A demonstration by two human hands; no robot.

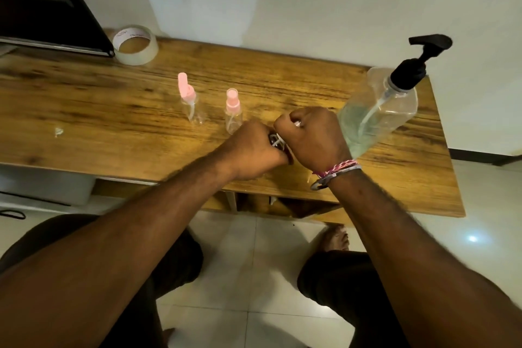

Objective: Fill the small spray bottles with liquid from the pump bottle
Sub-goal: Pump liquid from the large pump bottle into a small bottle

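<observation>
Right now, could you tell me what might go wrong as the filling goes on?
1. Both hands, left hand and right hand, work a small item close beside the pump bottle; a nudge could tip it.
2. The nearer spray bottle stands just beyond the left hand, easily knocked over.

pump bottle (378, 110): large, clear, black pump head, about half full of pale liquid, upright at the table's right end.
spray bottles: two small clear ones with pink tops, far one (189, 99) and near one (233, 113), upright mid-table.
third bottle (276, 142): mostly hidden between both hands.
</observation>
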